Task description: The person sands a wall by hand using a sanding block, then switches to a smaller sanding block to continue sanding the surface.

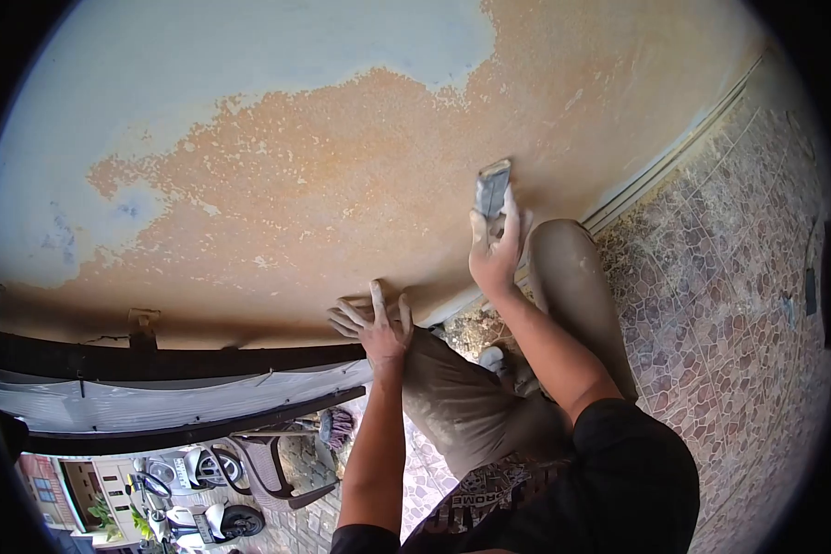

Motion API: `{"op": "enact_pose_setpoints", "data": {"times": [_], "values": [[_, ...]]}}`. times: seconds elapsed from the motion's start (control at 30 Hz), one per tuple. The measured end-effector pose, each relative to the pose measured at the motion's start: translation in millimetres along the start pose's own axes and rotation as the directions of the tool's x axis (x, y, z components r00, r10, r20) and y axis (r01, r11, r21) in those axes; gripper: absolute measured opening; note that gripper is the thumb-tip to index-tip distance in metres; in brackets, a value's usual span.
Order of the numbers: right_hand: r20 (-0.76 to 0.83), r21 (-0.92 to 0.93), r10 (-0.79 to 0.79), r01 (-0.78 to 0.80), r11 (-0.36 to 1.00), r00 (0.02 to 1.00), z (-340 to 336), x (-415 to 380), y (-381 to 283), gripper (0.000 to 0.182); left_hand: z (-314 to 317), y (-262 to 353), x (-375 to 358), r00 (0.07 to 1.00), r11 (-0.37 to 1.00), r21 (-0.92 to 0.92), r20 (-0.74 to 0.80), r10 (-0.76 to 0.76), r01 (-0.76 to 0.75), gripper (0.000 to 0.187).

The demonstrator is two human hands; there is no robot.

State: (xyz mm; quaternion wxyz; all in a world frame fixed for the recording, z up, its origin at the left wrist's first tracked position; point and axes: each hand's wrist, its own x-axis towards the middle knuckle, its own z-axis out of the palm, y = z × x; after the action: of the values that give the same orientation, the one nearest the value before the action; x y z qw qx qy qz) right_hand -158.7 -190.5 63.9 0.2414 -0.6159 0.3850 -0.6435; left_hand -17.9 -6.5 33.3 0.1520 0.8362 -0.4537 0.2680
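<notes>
A wall (369, 175) fills the upper part of the head view, with bare orange-brown patches beside pale paint with ragged edges. My right hand (500, 242) grips a grey block-like tool (493, 189) between thumb and fingers, its face against the bare part of the wall. Lower and to the left, my left hand (379, 325) rests on the wall near its edge, fingers spread, holding nothing. Dust coats the fingers of both hands.
My bent knee (563, 258) is close to the wall beside my right forearm. Patterned paving (711, 305) with dust lies at the right. A chair (272, 471), a broom head (337, 427) and a motorbike (203, 522) stand at the lower left, beyond a dark beam (185, 364).
</notes>
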Motion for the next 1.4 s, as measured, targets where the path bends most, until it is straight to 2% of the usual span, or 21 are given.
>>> {"op": "enact_pose_setpoints", "data": {"times": [0.07,0.1,0.2,0.33,0.4,0.43,0.53,0.6,0.67,0.73,0.77,0.8,0.87,0.9,0.93,1.03,1.1,1.13,1.23,1.3,1.4], "values": [[-0.023,-0.078,0.054,-0.055,0.995,0.998,-7.3,17.8,2.7,0.061,6.4,-1.7,-2.4,0.999,0.999,0.031,0.030,-0.016,0.016,0.071],[0.004,-0.153,-0.170,0.169,0.974,0.985,-7.7,14.1,8.4,0.062,11.0,-1.4,-2.2,0.999,1.000,0.015,0.026,-0.020,0.019,0.071],[0.379,-0.020,-0.300,0.332,0.943,0.875,-8.0,-48.5,50.2,0.058,15.1,-0.9,-0.1,1.000,0.999,0.054,-0.026,-0.003,0.004,0.071],[0.367,-0.086,-0.222,0.271,0.959,0.903,0.3,-42.3,32.7,0.055,11.7,-3.6,2.8,1.000,0.999,0.052,-0.007,0.000,0.001,0.070],[-0.123,0.117,0.282,-0.268,0.956,0.951,10.0,-16.8,18.7,0.053,8.1,-4.0,-1.2,1.000,1.000,0.019,-0.001,0.008,-0.008,0.070],[-0.109,0.111,0.292,-0.281,0.953,0.950,7.7,-12.9,19.1,0.053,7.9,-3.8,-3.5,0.999,0.999,0.029,0.039,-0.022,0.021,0.070],[-0.156,-0.123,0.155,-0.175,0.977,0.975,-5.9,-5.5,24.7,0.055,12.6,-1.5,-2.0,1.000,0.999,0.043,-0.008,-0.017,0.017,0.072],[0.403,-0.120,-0.135,0.198,0.973,0.905,-15.5,-32.2,30.0,0.058,14.0,-0.8,0.4,0.999,0.999,0.040,-0.033,0.006,-0.004,0.073],[0.433,-0.076,-0.339,0.409,0.910,0.835,-8.8,-36.9,45.0,0.063,12.1,-2.4,-0.6,1.000,0.997,0.078,-0.003,-0.012,0.012,0.074],[0.129,-0.223,-0.090,0.117,0.968,0.988,1.8,-51.7,58.5,0.065,9.7,-5.6,-1.4,0.998,0.990,0.134,-0.020,0.055,-0.052,0.078],[0.099,-0.249,0.228,-0.197,0.948,0.969,8.2,-65.0,69.2,0.060,7.9,-5.0,-2.2,0.999,0.996,0.077,-0.021,0.034,-0.033,0.075],[0.100,-0.245,0.228,-0.198,0.949,0.968,19.5,-84.3,87.6,0.060,7.1,-3.2,-1.0,1.000,1.000,0.014,-0.028,0.013,-0.013,0.072],[0.107,-0.126,0.845,-0.836,0.535,0.524,36.4,-110.8,116.3,0.055,7.3,-1.3,0.8,0.999,1.000,0.000,-0.031,0.014,-0.014,0.071],[0.279,-0.166,0.850,-0.850,0.501,0.446,20.7,-87.8,77.7,0.053,7.9,-0.6,0.1,1.000,1.000,0.024,-0.006,-0.008,0.008,0.071],[0.239,0.038,0.623,-0.648,0.760,0.745,32.2,-106.0,75.4,0.054,8.4,-0.6,0.4,0.999,0.998,0.050,0.021,-0.029,0.028,0.071],[0.403,0.095,0.437,-0.512,0.854,0.804,14.3,-74.8,6.6,0.054,15.6,-6.9,1.3,1.000,0.998,0.064,0.012,0.005,-0.005,0.075],[0.242,-0.070,0.212,-0.201,0.977,0.947,20.9,-79.0,13.6,0.055,12.8,-8.9,-8.5,1.000,0.997,0.073,0.000,0.031,-0.031,0.078],[0.256,-0.067,0.473,-0.472,0.879,0.843,31.5,-103.1,45.1,0.054,11.4,-7.7,-7.2,1.000,0.998,0.068,0.010,0.017,-0.018,0.075],[0.223,-0.060,0.707,-0.715,0.697,0.671,37.1,-122.8,83.1,0.055,11.5,-1.8,4.2,1.000,0.998,0.062,0.013,-0.004,0.003,0.071],[0.306,-0.233,0.886,-0.875,0.425,0.349,35.7,-123.1,71.3,0.059,9.3,-3.8,-0.4,1.000,0.999,0.036,0.001,0.009,-0.010,0.072],[0.326,-0.045,0.778,-0.813,0.580,0.537,34.3,-115.5,43.9,0.067,12.7,-5.8,-1.7,0.999,0.996,0.085,-0.010,0.043,-0.042,0.078]]}}
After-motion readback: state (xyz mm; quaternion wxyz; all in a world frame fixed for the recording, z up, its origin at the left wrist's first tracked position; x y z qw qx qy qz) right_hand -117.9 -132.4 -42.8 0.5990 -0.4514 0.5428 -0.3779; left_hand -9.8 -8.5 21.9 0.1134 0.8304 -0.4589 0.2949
